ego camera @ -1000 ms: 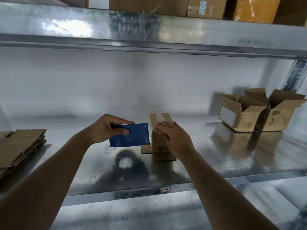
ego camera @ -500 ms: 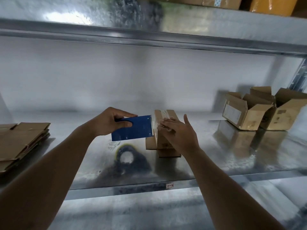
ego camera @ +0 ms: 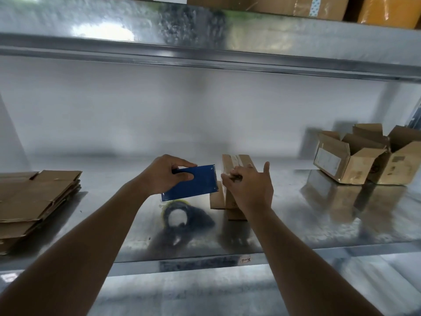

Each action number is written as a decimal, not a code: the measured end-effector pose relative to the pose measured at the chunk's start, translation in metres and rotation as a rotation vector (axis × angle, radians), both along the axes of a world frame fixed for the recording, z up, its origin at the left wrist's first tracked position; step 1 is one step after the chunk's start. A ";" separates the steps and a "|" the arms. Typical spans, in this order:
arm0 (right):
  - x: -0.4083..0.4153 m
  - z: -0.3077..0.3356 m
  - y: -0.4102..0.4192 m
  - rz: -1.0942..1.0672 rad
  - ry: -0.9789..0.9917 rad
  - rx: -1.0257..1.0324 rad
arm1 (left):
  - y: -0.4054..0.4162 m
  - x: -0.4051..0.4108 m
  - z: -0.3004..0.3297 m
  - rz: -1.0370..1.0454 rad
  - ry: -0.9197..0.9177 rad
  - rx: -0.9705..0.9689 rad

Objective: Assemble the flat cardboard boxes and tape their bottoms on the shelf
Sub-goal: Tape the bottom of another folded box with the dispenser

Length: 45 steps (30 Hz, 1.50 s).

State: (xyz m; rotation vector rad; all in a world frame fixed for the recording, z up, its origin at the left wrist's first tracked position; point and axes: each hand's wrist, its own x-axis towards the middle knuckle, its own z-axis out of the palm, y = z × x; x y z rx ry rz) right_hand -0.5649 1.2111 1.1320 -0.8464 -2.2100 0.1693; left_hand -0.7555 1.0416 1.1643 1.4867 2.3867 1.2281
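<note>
Presently listed, largest first. Galvanised metal shelf: bears everything below. Stack of flat brown cardboard blanks: far left, unassembled. Two assembled brown cardboard boxes, flaps open: far right. Small brown cardboard box, bottom up: centre, clear tape along its seam. Blue flat-sided tape dispenser: toothed edge just beside the box. Left hand: gripping the dispenser. Right hand: fingers curled onto the box's near edge at the tape end, thumb raised. Advice: pin the tape, tear sharply against the teeth, then smooth the tail.
</note>
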 end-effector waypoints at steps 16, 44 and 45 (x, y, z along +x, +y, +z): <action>-0.026 -0.001 -0.022 -0.109 -0.061 0.046 | 0.025 0.053 0.034 0.162 0.450 -0.102; 0.017 -0.030 0.003 0.042 0.085 0.282 | 0.001 0.025 0.018 0.107 0.115 0.171; 0.020 -0.028 0.002 0.115 0.113 0.247 | 0.000 0.025 0.017 0.088 0.119 0.174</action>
